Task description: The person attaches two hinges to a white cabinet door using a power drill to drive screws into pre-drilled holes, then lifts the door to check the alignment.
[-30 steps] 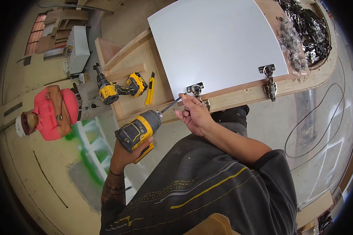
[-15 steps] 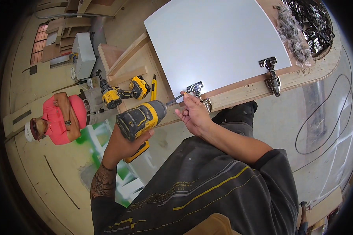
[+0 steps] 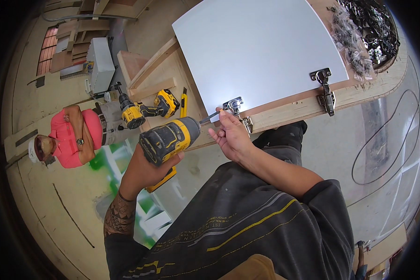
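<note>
My left hand is closed around the handle of a yellow and black cordless drill. Its long driver bit points at a metal cabinet hinge near the lower left corner of a white panel. With thumb and forefinger, my right hand pinches the bit's tip beside that hinge; any screw there is hidden by the fingers. Another hinge sits on the panel's lower right part, its arm hanging past the edge.
Left of the panel lie a second cordless drill and a yellow utility knife. Hinges and small clear bags are heaped at the right of the wooden bench. A person in a pink shirt stands left, arms folded.
The drill has shifted very slightly right and up, with its bit still at the hinge. Both hands keep their grips. The person at the left has moved their head and folded arms a little.
</note>
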The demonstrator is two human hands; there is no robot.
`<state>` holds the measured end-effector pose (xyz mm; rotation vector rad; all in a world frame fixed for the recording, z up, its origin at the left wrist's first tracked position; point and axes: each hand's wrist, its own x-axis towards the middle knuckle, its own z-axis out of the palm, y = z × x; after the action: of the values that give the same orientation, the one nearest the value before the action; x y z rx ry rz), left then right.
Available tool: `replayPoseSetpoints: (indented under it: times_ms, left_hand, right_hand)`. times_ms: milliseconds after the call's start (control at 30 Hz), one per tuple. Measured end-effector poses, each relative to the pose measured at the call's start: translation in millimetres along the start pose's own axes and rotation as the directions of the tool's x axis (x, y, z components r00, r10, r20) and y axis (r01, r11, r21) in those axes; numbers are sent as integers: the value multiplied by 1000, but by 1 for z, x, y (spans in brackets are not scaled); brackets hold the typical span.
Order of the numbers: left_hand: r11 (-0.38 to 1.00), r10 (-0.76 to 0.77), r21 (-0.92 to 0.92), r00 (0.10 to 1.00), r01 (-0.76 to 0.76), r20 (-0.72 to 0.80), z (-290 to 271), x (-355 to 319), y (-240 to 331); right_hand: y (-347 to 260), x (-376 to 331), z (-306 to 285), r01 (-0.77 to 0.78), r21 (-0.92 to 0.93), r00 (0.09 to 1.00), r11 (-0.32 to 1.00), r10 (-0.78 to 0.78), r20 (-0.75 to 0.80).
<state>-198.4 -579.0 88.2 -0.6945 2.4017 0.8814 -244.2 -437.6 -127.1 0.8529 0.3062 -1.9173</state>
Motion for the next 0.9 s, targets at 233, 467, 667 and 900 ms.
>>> replayPoseSetpoints:
  times_ms: [233, 467, 667, 900]
  left_hand:
    - [997, -41, 57, 999, 43, -32, 0, 7, 4]
    - [994, 24, 110, 999, -28, 35, -3, 18, 13]
    - [1000, -20, 21, 1000, 20, -10, 3, 18, 9]
    - [1000, 26, -7, 999, -26, -34, 3, 12, -2]
  right_hand:
    - [1, -2, 0, -10, -32, 1000, 999, 9, -18]
    - [-4, -17, -19, -157, -198, 984, 968, 171, 56]
    - [-15, -23, -32, -230, -374, 942, 898, 302, 147]
    - [-38, -42, -26, -127, -576, 957, 808, 253, 144]
